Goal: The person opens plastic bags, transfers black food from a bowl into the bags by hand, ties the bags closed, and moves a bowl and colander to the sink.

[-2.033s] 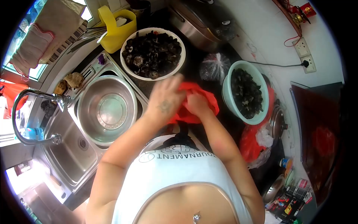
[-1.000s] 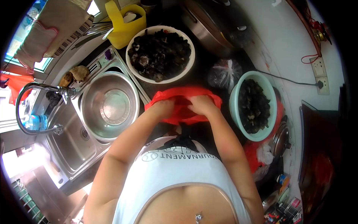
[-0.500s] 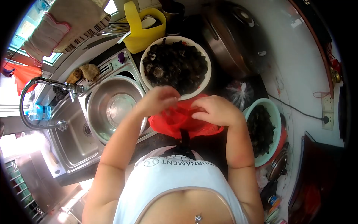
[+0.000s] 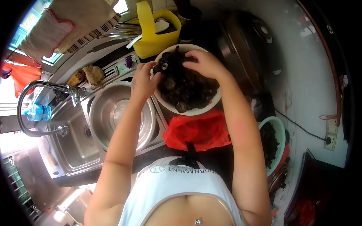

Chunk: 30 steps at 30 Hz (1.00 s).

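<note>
A white basin on the counter is filled with dark, glossy pieces whose kind I cannot make out. At its left rim my left hand is open, with thumb and fingers apart near the pieces. My right hand reaches over the far right side of the basin, open, its fingers parted just above or against the pieces; contact is unclear. A crumpled red plastic bag lies between the basin and my body, touched by neither hand.
To the left is a double sink with a tap and a large metal bowl. A yellow holder stands behind the basin. At right are a dark cooker and a pale green basket of dark pieces.
Both hands have left the red bag and moved forward to the basin, the right hand farthest. The bag now lies loose. The view has shifted slightly.
</note>
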### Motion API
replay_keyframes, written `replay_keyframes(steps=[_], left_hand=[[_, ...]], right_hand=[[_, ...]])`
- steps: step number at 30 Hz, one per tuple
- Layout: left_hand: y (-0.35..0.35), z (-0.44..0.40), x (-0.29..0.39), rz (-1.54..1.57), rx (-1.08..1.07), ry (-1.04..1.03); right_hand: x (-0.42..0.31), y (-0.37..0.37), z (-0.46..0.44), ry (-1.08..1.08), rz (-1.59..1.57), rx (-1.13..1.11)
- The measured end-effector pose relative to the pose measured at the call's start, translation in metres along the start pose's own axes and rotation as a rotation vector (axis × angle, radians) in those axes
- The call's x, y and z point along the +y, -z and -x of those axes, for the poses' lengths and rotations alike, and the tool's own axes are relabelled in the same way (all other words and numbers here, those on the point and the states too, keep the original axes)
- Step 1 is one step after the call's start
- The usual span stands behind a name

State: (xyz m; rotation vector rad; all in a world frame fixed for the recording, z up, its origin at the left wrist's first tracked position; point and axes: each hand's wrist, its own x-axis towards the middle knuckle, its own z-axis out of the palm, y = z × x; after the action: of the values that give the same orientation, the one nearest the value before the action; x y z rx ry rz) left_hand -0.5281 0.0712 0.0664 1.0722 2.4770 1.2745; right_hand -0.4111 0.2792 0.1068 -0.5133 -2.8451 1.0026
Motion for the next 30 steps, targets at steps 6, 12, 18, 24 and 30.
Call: replay_keyframes(steps=[6,12,18,24,30], left_hand=[[-0.016,-0.027,0.001,-0.255,-0.143,-0.085],[-0.016,-0.028,0.01,-0.382,-0.237,-0.149],[-0.008,-0.016,0.001,-0.245,-0.2,-0.194],[0.0,0.011,-0.006,-0.208,-0.139,-0.113],[0.004,0.007,-0.001,-0.316,-0.186,-0.11]], right_hand=[[-0.01,-0.026,-0.076,-0.33,0.138,-0.252],[0.02,-0.048,-0.087,-0.185,-0.16,-0.327],[0.006,-0.051,-0.074,-0.064,0.084,-0.339],[-0.006,-0.042,-0.077,-0.004,0.032,-0.448],[-0.02,-0.037,-0.084,0.02,0.129,-0.611]])
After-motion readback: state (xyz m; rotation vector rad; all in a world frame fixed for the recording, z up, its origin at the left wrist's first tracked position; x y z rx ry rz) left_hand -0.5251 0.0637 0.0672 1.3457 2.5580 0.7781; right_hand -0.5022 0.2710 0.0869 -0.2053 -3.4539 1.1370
